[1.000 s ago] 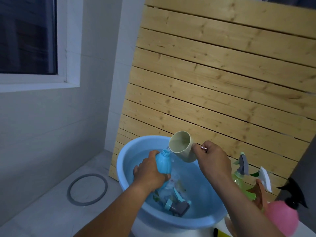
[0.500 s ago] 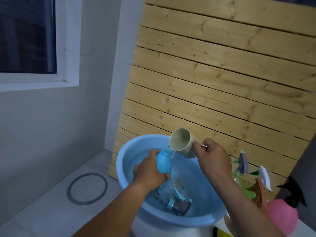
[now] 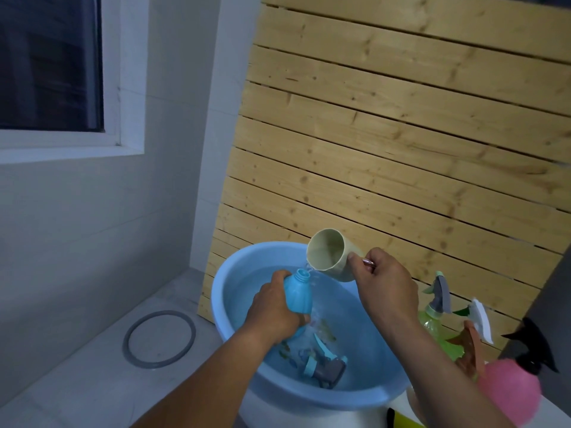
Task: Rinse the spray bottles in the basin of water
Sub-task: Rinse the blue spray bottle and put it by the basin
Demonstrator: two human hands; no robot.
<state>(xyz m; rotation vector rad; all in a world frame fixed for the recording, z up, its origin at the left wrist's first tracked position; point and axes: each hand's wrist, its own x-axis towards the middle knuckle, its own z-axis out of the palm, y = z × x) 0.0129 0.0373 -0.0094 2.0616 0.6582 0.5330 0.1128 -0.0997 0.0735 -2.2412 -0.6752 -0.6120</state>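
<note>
My left hand (image 3: 275,313) grips the blue spray bottle (image 3: 297,295) over the blue basin (image 3: 234,273), neck up; my right hand (image 3: 386,284) holds the beige cup (image 3: 332,254) by its handle, tipped, water running onto the bottle's mouth

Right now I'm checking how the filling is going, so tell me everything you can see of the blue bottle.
The blue bottle looks like opaque, ribbed plastic, rounded, with a short threaded neck and no spray head on. The left hand grips its body and holds it tilted above the water in the basin. Water runs from the tipped cup, held by the right hand, onto its open mouth and down its side.
</note>
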